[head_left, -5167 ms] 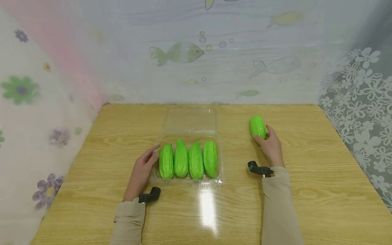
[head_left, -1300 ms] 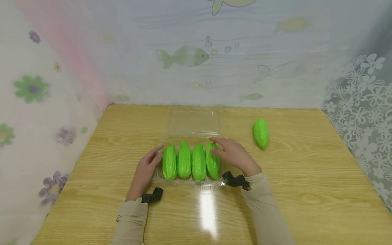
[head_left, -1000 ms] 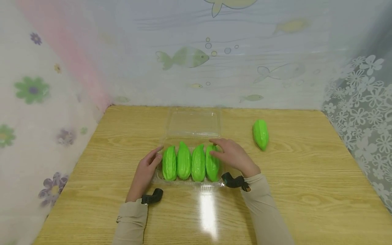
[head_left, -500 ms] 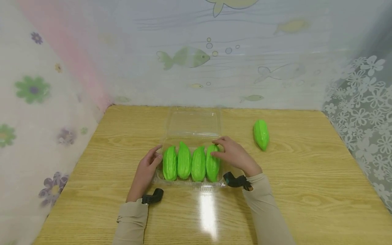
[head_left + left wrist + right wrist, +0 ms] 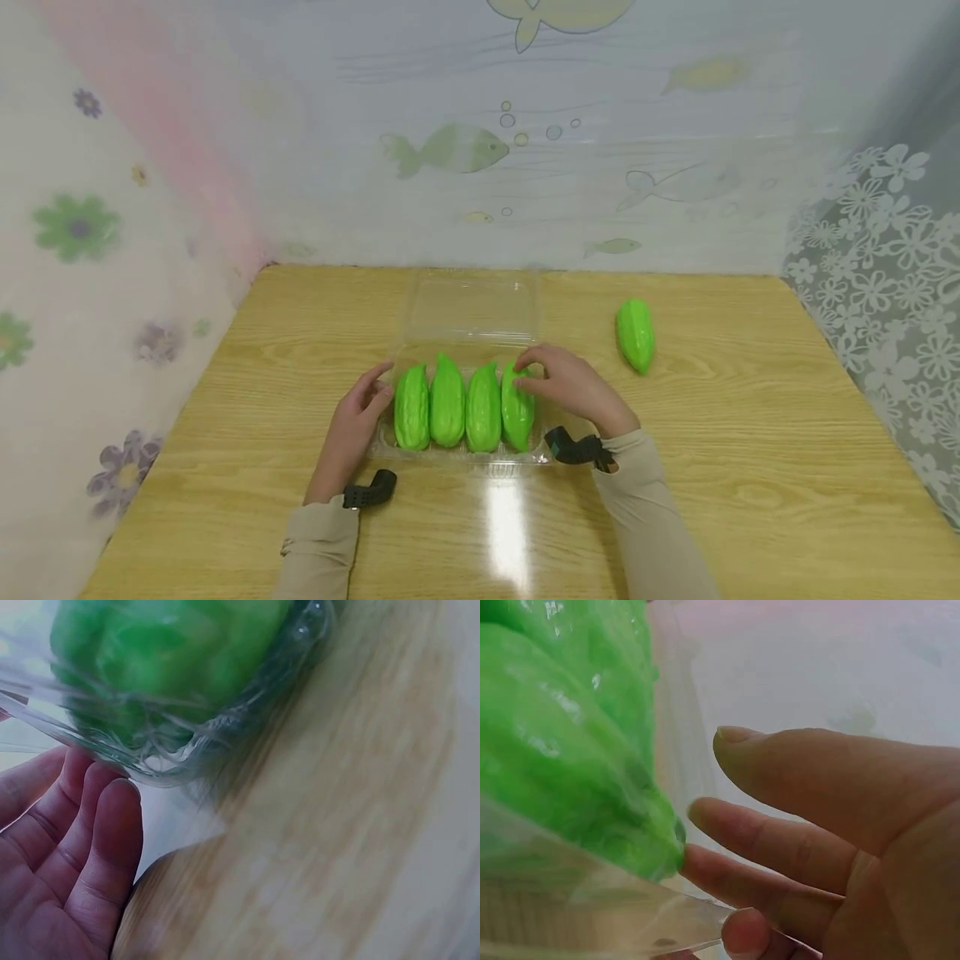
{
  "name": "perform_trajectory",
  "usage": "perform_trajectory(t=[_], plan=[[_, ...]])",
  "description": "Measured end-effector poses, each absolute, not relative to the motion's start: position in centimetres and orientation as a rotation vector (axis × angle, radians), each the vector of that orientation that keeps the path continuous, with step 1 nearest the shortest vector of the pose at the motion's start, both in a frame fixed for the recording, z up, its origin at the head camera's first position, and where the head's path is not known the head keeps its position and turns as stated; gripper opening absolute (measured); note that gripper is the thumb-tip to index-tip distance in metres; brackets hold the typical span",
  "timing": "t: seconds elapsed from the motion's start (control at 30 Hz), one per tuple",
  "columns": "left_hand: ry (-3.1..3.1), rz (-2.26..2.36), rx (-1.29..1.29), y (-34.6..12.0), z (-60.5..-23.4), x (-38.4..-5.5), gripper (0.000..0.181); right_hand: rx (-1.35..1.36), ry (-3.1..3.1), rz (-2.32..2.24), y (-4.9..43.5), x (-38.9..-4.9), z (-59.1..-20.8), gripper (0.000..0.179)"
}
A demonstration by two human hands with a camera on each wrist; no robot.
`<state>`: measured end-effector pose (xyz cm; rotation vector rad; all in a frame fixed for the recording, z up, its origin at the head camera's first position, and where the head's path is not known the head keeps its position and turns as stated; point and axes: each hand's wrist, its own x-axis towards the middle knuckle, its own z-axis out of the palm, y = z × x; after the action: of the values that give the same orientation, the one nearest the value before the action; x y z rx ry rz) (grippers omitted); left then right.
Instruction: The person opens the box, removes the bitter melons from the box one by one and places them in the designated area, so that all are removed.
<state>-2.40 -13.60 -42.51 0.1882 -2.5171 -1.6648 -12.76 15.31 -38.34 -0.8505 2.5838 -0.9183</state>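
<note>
Green gourd [image 5: 517,421], the rightmost of four in the clear box [image 5: 457,457], lies right by your right hand [image 5: 576,390], whose thumb and fingers are loosely spread over its far end; in the right wrist view your thumb stands apart from it, so the hand is released, gripping nothing, with one fingertip at the gourd's tip and another at the box edge. Your left hand [image 5: 354,421] is relaxed too, its fingertips resting against the left wall of the box without clasping it. Between your hands, the other three gourds [image 5: 447,404] lie side by side in the box, lengthwise from near to far. Just beyond, the transparent lid [image 5: 474,308] is folded back toward the far side. Well to the right and farther off, a fifth gourd [image 5: 635,336] lies alone on the wooden table [image 5: 750,433]. Nearer you, black mounts [image 5: 371,489] sit at both wrists, by your beige sleeves [image 5: 656,521]. Past the table's far edge hangs a pale sheet printed with fish [image 5: 461,148]; floral coverings [image 5: 45,292] flank the table at left and right.
</note>
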Motion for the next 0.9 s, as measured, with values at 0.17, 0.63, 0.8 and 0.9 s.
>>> perform_trajectory(t=[0.17, 0.63, 0.8, 0.9], plan=[[-2.521, -1.676, 0.184, -13.5, -41.7, -2.2, 0.039, -0.827, 2.592, -0.89, 15.1, -12.9, -38.7, 0.036], [-2.53, -1.648, 0.144, -15.1, -45.1, -4.2, 0.04, -0.791, 2.591, -0.983, 15.0, -13.7, -39.0, 0.044], [-2.518, -1.68, 0.133, -14.6, -43.2, -4.0, 0.039, -0.817, 2.579, -1.024, 14.9, -14.1, -38.9, 0.042], [-2.513, -1.666, 0.137, -14.2, -42.3, -3.7, 0.038, -0.809, 2.578, -1.03, 15.0, -14.1, -38.9, 0.041]])
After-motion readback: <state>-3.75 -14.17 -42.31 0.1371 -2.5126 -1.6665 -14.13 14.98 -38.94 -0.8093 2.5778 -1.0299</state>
